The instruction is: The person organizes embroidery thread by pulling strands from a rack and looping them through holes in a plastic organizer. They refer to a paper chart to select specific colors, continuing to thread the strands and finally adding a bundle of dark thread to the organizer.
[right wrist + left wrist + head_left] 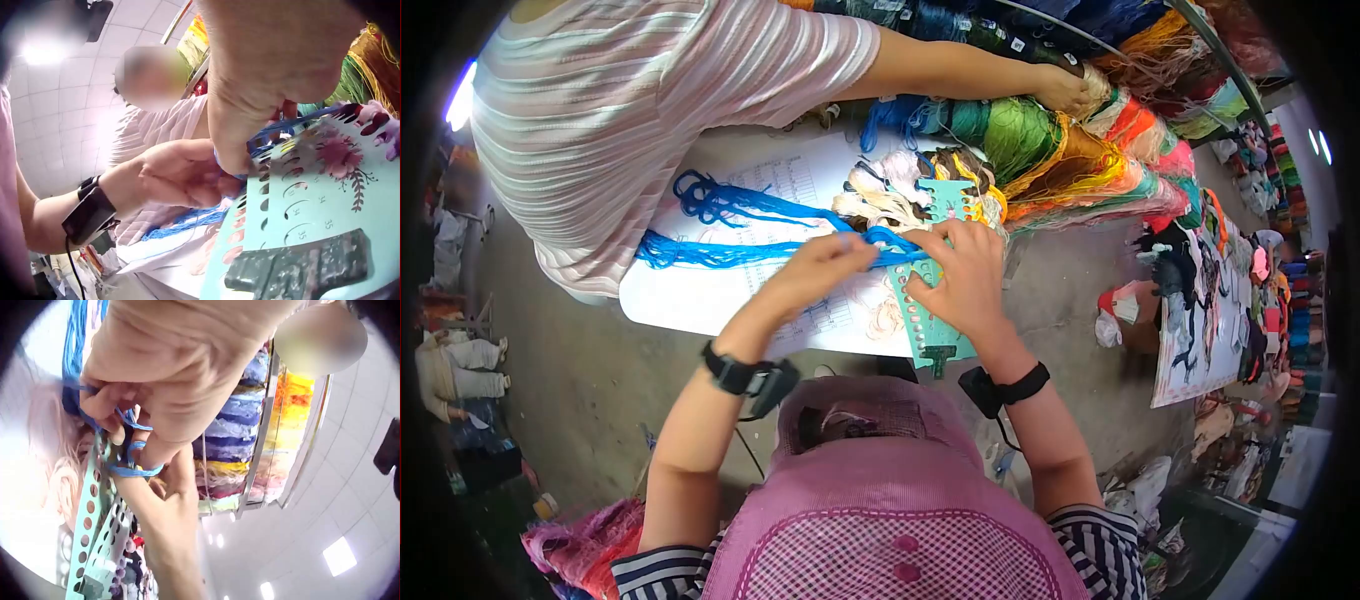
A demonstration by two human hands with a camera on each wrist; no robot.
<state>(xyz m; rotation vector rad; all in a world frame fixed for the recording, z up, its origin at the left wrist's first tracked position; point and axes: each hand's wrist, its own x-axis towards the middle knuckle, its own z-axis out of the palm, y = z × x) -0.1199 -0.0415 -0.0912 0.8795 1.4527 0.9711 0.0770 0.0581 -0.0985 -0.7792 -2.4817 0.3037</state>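
Mauve checked cloth [880, 550] sits closest to the head camera, below a second person [600, 120] in a pink-and-white striped top, whose arm reaches to colourful thread bundles [1015, 135]. Between them stands a white tabletop [675, 308]. Long strands of blue thread [700, 252] stretch across it to a teal card [918, 325] with punched, numbered holes and a printed flower. Close together, the left hand [825, 268] pinches the blue thread and the right hand [962, 275] grips it at the card's edge. Smallest, a dark speckled clip [300, 265] lies across the card's end.
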